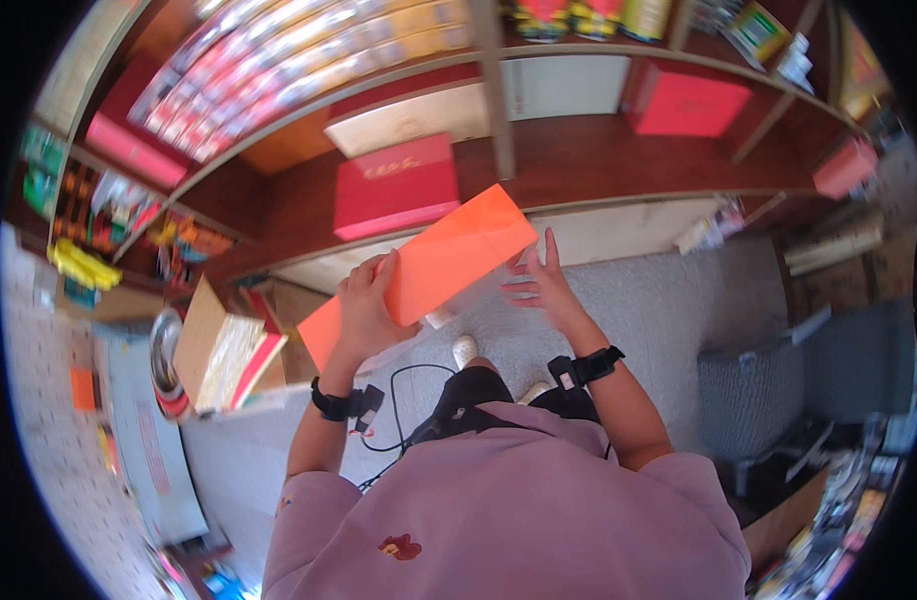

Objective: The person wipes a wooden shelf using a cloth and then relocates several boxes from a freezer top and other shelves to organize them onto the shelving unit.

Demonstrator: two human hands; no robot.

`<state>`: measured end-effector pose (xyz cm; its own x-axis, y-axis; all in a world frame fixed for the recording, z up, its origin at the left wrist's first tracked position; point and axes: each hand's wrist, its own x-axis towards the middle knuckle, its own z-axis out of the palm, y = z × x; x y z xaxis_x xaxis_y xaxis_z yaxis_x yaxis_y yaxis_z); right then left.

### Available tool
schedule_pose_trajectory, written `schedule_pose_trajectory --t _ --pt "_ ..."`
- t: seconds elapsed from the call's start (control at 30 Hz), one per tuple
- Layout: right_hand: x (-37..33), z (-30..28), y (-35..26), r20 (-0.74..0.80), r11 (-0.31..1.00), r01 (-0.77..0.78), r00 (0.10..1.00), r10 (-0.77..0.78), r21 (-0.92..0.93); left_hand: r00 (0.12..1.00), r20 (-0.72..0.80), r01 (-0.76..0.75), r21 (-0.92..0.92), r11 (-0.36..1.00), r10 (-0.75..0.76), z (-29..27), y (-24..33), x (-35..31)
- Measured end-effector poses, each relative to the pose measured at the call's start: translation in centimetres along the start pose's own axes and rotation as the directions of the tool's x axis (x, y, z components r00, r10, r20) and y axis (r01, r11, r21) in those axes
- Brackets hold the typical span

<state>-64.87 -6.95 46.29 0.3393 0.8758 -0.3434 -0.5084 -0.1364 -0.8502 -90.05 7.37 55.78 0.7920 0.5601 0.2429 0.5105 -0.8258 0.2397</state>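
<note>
A long, bright orange box [460,250] is held up in front of me, slanting from lower left to upper right. My left hand [366,308] grips its left part, fingers over the upper face and thumb along the near edge. Just off the right end of the box is my right hand [543,286], its fingers spread and holding nothing; whether a fingertip brushes the box is unclear. Beyond the box, a red gift box [398,190] lies on the wooden shelf [588,165].
Higher shelves carry rows of small packets [308,70], another red box [690,100] and a white box [566,86]. To my left stands an open cardboard carton [210,340] with packages in it. A grey chair [753,395] is at the right. A black cable [396,400] hangs by my legs.
</note>
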Motion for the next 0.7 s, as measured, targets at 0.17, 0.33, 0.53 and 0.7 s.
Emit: schedule_pose_trajectory --t 0.17,0.33,0.53,0.7 --pt "-1.6 -9.4 -4.1 -0.308 0.951 0.304 0.912 -0.272 0.062 0.983 0.024 -0.177 -0.091 0.980 0.180 3.6 7.8 9.5" --pt "-0.1 -16.1 -7.8 -0.554 0.874 0.484 0.737 -0.387 0.034 0.929 0.069 -0.356 -0.092 0.930 0.363 6.8 14.5 19.5" --pt "5.4 -23.9 -13.4 -0.685 0.815 0.564 0.543 -0.486 -0.131 0.863 0.009 -0.493 -0.201 0.846 0.505 12.5 18.4 32.3" --pt "11.1 -27.0 -18.2 -0.601 0.881 0.458 0.740 -0.303 0.120 0.840 0.087 -0.524 -0.124 0.842 0.536 16.9 19.6 42.4"
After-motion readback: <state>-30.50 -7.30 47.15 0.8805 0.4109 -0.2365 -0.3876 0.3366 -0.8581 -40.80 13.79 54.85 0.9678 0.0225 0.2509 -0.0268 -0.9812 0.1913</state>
